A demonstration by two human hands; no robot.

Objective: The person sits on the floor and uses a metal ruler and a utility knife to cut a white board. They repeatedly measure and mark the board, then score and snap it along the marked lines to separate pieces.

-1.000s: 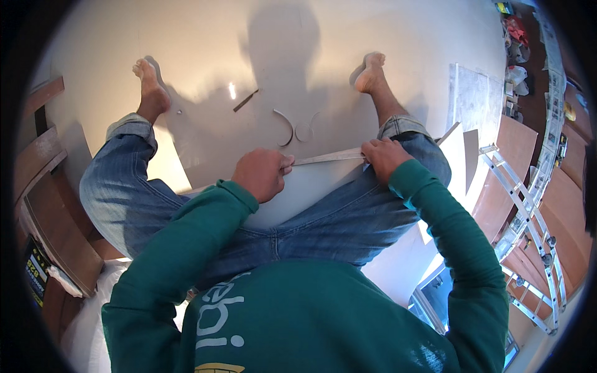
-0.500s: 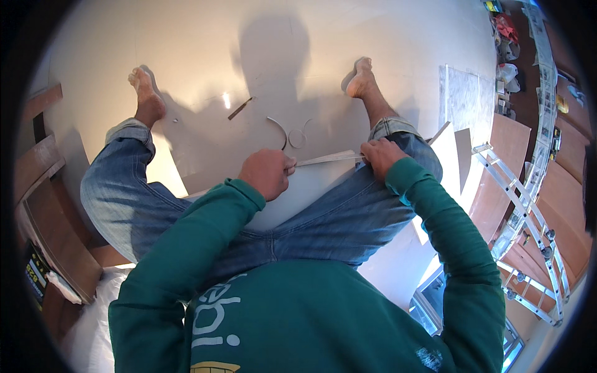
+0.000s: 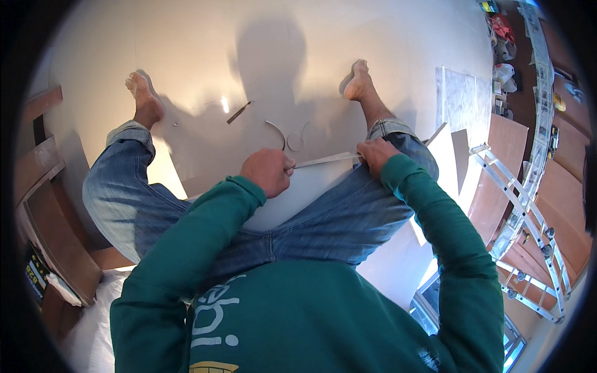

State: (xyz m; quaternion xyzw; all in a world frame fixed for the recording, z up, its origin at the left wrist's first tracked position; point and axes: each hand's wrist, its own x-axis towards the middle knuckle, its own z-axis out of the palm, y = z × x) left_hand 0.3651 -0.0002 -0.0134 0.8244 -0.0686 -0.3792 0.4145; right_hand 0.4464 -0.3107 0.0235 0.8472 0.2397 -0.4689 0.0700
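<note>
A thin pale strip [image 3: 326,160] stretches between my two hands, along the far edge of a white panel [image 3: 292,208] that lies between my thighs. My left hand [image 3: 267,172] is closed, with the strip's left end at its thumb and fingers. At the other end my right hand [image 3: 376,155] pinches the strip near my right knee. What lies under its fingers is hidden. Just beyond my hands a curved narrow strip [image 3: 276,132] and a thin looped strip [image 3: 297,142] rest on the floor. Farther off lies a slim dark tool [image 3: 239,112], its kind unclear.
My bare feet stand wide apart on the pale floor [image 3: 186,37]. An aluminium ladder [image 3: 519,199] lies at the right beside brown boards [image 3: 497,168]. Bags [image 3: 505,74] line the far right. Brown wooden pieces [image 3: 59,230] are stacked at the left.
My right hand has shifted slightly left and away from me along the strip. My left hand keeps nearly the same place and grip.
</note>
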